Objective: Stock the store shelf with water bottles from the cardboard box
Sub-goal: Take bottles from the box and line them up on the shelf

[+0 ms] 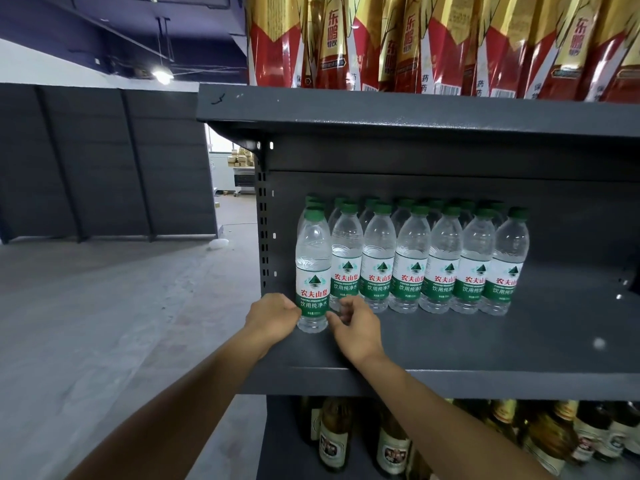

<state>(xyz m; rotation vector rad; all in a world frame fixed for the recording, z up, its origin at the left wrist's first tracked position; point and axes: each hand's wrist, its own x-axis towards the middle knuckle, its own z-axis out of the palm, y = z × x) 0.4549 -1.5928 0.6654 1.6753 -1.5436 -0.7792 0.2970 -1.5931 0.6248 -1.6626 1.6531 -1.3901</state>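
Both forearms reach up from the bottom of the view to the middle shelf [485,341], a dark grey metal board. The left hand [273,317] has its fingers curled against the left side of the front water bottle [312,271] near its base, knuckles toward the camera. The right hand [356,323] sits at the bottle's right side, thumb tip touching the lower part of the bottle and the other fingers loosely bent and spread; whether those fingers press the bottle or the one behind it cannot be told. Between the 2 hands the bottle stands upright at the shelf's left front, clear with a green cap and a green-and-white label, forward of the rest.

Behind it a row of water bottles [443,265] of the same kind stands upright side by side, 6 in the front line with more green caps showing behind, close to the back panel.

Below the shelf, brown glass bottles [391,441] with paper labels stand on a lower level. Above, red-and-gold drink packs [433,43] line the top shelf. To the left lies a grey concrete floor [104,306] and a dark empty shelving unit [104,161] farther off.
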